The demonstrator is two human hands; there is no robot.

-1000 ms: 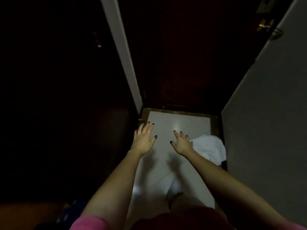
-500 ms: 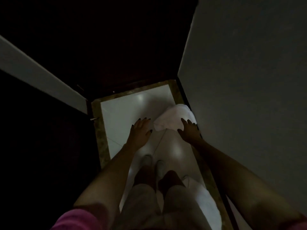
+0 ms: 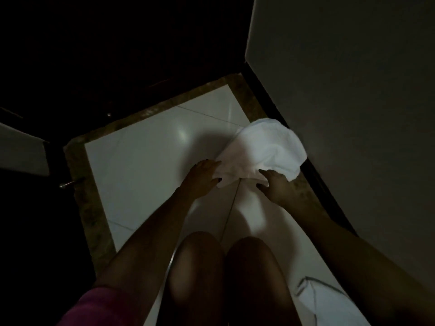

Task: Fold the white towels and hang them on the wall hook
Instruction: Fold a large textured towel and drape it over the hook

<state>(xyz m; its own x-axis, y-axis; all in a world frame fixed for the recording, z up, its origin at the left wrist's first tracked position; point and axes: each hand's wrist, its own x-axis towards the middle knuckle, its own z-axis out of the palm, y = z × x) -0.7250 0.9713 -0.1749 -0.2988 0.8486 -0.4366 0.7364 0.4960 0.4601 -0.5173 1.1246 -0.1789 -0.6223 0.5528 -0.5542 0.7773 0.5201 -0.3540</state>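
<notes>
Pickup step. Towel lies crumpled on floor by wall. Left hand flat on its near edge; right hand touching, grip unclear. Next: pinch corners, lift.

Left hand and right hand outstretched

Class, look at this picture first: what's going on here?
A person bends low over a tiled floor in a dim room, reaching with both hands for a crumpled white towel that lies against the wall. The left hand and right hand are both at the towel's near edge; in this light it is unclear whether they grip it yet. What looks like a second towel lies beside the person's legs. Nothing looks folded, and no hook is in view.
</notes>
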